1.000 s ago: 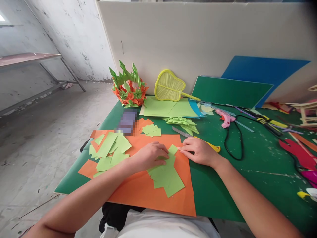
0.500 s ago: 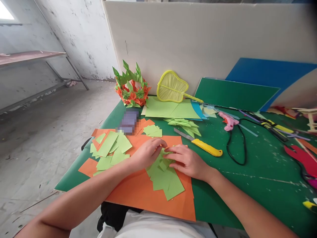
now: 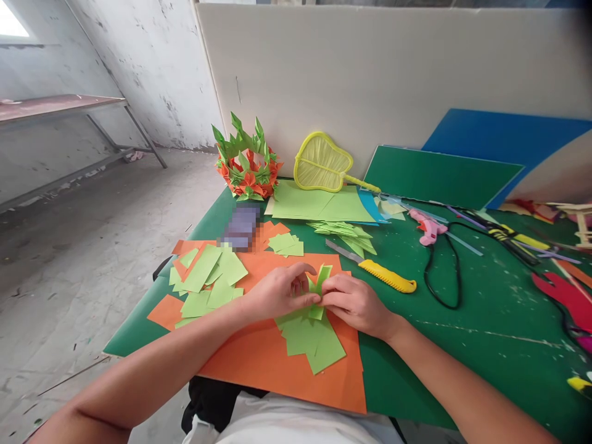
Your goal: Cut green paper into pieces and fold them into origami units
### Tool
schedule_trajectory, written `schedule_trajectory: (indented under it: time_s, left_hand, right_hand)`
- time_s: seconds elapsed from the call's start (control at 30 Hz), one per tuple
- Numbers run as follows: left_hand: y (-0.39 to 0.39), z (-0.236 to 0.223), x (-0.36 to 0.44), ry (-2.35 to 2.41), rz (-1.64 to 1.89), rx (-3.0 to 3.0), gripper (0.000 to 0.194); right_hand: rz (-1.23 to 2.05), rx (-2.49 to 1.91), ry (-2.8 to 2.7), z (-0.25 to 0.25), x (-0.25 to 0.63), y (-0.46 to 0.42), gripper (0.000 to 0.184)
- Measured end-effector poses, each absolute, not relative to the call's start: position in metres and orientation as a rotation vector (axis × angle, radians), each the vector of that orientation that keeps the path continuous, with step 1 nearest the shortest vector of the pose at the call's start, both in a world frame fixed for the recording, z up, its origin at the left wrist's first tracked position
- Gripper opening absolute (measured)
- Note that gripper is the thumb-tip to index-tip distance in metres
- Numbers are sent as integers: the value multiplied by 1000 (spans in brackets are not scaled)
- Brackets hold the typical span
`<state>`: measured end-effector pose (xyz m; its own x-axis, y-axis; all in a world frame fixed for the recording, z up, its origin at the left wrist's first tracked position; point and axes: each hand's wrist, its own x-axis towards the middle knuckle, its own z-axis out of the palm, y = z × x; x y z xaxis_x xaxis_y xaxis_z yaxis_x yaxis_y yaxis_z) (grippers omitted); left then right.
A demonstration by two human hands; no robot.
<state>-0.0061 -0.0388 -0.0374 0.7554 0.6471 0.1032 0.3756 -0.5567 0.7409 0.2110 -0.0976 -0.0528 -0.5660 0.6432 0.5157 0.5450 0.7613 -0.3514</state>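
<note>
Here, we see two bare hands meeting over a folded green slip (image 3: pixel 325 275), held above a spread of green squares (image 3: pixel 317 346) on an orange sheet (image 3: pixel 259 367) near the front edge of the green worktop (image 3: pixel 398 376). The right hand (image 3: pixel 354 302) has its grip closed on the slip, fingers pinching the right side. The left hand (image 3: pixel 289 290) sets its thumb to the paper beneath an arched index finger; we cannot tell whether that grip is clamped. To the left of both, we count out no order in the loose green pieces (image 3: pixel 206 271), which overlap one another. A yellow-handled cutter (image 3: pixel 387 275) lies just beyond the right hand. Farther back, we find a bundle of folded green paper (image 3: pixel 345 232), a pink glue gun (image 3: pixel 428 227), a yellow fan (image 3: pixel 322 163) propped against a pale board (image 3: pixel 370 74), and an orange-and-green paper crown (image 3: pixel 250 180).
</note>
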Motion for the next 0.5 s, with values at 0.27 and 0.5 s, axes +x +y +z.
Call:
schedule_trajectory:
  time_s: [0.27,0.5]
  left_hand:
    - [-38,-41,-5,750,549,2252,17]
    - [-38,-40,-4,701,556,2313,16]
  right_hand:
    - [218,-842,-2475,-53,219,-95,19]
    - [361,-892,-2438,-55,212,-96,19]
